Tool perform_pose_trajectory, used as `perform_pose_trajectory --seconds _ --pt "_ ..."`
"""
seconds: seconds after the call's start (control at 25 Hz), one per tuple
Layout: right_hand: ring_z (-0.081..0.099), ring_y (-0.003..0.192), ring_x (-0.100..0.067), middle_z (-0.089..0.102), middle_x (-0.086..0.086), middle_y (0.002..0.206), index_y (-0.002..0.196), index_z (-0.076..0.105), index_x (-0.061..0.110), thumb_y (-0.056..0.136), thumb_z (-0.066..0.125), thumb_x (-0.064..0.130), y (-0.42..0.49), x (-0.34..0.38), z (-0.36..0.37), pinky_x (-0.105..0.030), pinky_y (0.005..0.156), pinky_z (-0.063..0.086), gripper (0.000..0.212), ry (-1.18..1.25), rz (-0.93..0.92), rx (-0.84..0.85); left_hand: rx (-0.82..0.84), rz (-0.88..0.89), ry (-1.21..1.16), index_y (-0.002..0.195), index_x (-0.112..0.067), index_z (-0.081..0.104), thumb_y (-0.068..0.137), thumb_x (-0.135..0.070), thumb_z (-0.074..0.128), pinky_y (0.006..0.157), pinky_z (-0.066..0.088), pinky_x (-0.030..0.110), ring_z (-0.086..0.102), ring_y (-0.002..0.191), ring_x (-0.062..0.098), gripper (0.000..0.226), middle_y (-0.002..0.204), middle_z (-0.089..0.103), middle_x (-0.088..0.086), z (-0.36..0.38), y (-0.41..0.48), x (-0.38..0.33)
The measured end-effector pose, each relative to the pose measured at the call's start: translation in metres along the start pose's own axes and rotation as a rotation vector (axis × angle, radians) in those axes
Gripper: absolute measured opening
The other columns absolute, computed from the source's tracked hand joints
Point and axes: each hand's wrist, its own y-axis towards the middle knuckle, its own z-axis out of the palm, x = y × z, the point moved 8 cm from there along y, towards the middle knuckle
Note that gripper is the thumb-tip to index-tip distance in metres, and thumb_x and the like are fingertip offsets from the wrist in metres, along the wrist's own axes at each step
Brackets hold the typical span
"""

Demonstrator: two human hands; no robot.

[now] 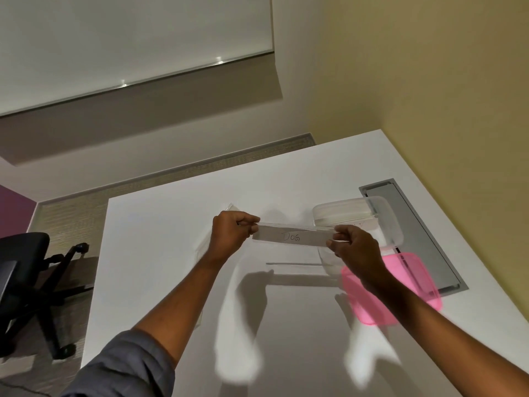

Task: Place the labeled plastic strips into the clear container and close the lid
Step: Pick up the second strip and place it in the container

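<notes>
Both hands hold 1 strip [292, 237] level above the white bench [177, 253]. The left hand [232, 233] pinches its left end between thumb and fingers; the right hand [355, 247] pinches the right end the same way, each grip closed on the plastic. The strip's label reads "DOG". The clear container [380, 216] stands open on the bench just behind the right hand, with white strips inside. The pink lid [412, 285] lies flat on the bench beside the container, partly under the right forearm. A black chair [25, 270] stands left of the bench.
</notes>
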Motion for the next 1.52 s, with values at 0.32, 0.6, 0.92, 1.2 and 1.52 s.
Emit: perform_pose_trajectory --seconds 0.32,0.6,0.92,1.2,1.52 --pt "0.069 0.091 -0.024 0.071 -0.001 0.108 0.128 0.067 0.017 0.076 0.093 0.022 0.019 -0.003 -0.057 -0.031 0.075 0.053 0.059 -0.212 -0.143 0.04 -0.016 0.126 0.049 0.103 -0.014 0.088 0.088 0.0 0.084 0.084 0.064 0.022 0.076 0.083 0.005 0.02 0.097 0.085 0.003 0.053 -0.009 -0.067" --pt "0.063 0.115 -0.025 0.073 0.001 0.126 0.135 0.066 0.024 0.068 0.095 0.041 0.043 0.009 -0.08 -0.041 0.089 0.053 0.075 -0.804 -0.376 0.136 0.001 0.144 -0.039 0.101 -0.011 0.088 0.088 0.004 0.082 0.092 0.067 0.032 0.076 0.081 0.004 0.021 0.097 0.085 0.005 0.098 -0.012 -0.103" --pt "0.071 0.1 -0.027 0.076 -0.004 0.115 0.13 0.069 0.022 0.069 0.095 0.028 0.072 0.006 -0.097 -0.039 0.082 0.058 0.067 -0.911 -0.4 0.271 0.045 0.144 -0.026 0.104 -0.016 0.087 0.089 -0.002 0.08 0.083 0.063 0.025 0.069 0.065 -0.012 0.022 0.088 0.084 0.0 0.142 -0.003 -0.105" --pt "0.067 0.119 -0.03 0.067 -0.004 0.135 0.133 0.069 0.016 0.071 0.093 0.022 0.094 -0.002 -0.1 -0.048 0.097 0.056 0.067 -1.009 -0.431 0.313 0.076 0.238 0.336 0.105 -0.021 0.087 0.093 -0.008 0.076 0.066 0.044 0.006 0.074 0.079 0.0 0.021 0.094 0.08 -0.003 0.172 0.001 -0.097" --pt "0.068 0.115 -0.027 0.065 -0.001 0.13 0.138 0.064 0.018 0.075 0.092 0.027 0.114 -0.022 -0.073 -0.044 0.09 0.058 0.069 -1.165 -0.484 0.375 0.177 0.438 0.844 0.122 -0.029 0.081 0.092 -0.026 0.081 0.09 0.043 0.036 0.06 0.122 0.023 0.03 0.123 0.076 -0.005 0.214 0.011 -0.1"
